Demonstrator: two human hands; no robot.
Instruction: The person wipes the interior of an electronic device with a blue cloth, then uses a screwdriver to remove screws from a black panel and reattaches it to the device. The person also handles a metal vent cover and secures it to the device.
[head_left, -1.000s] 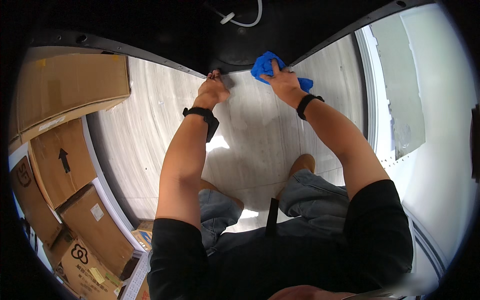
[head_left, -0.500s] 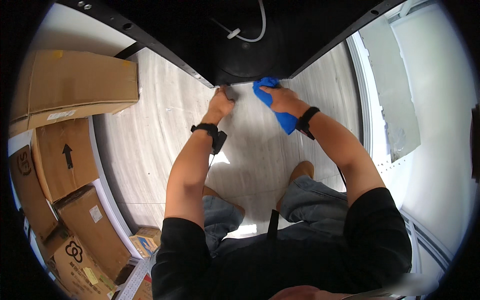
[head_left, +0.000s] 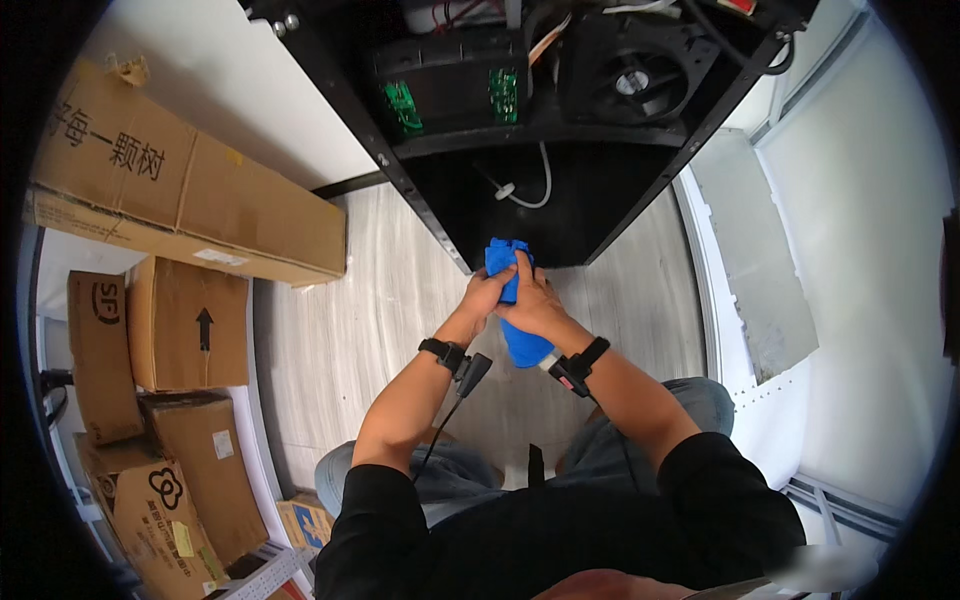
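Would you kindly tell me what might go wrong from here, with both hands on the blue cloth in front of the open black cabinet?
The blue cloth, held by the left hand and right hand, might snag the white tube looping inside the black cabinet.

If raised higher, the cloth or fingers could brush the exposed green circuit board or catch on the fan.

pale wood-grain floor (head_left: pixel 310 340) underfoot; white wall (head_left: pixel 240 85) beyond; cardboard boxes (head_left: pixel 170 340) crowd the left; right wall (head_left: pixel 865 300) brightly lit.
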